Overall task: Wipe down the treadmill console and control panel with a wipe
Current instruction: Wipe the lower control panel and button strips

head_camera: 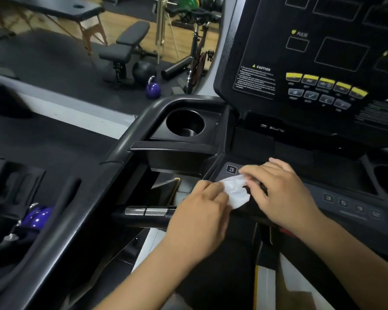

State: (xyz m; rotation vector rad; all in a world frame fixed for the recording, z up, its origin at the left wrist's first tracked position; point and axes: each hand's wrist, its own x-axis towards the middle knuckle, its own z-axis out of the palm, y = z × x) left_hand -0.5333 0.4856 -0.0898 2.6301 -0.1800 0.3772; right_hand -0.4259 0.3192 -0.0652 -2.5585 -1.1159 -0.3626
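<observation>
While both hands meet over the lower control panel (336,198) of the treadmill, a crumpled white wipe (234,192) is held between them, just above the panel's left end and close beside a small square button marked 3 (231,169). The left hand (202,218) comes in from below with its fingers curled together, thumb and forefinger pinching the wipe's lower left edge. The right hand (282,193) lies over the wipe from the right, palm down, its fingers bent and close together, gripping the wipe's upper right part; the fingertips are partly hidden by the cloth. Whether the wipe touches the panel surface cannot be told.

To the right of the hands, a row of panel buttons reads 3, 6, 9 and 12 (352,205). Above stands the upright console (323,52), dark and unlit, with outlined display windows, a PULSE label, a CAUTION notice (255,82) and two rows of keys, the upper row yellow (325,82). Left of the console a round cup holder (185,123) sits in the tray, and a metal-banded grip bar (148,211) runs just left of the left hand.

Beyond the treadmill, on the dark gym floor, stand a weight bench (123,49), a black ball (143,70) and a purple kettlebell (153,87).
</observation>
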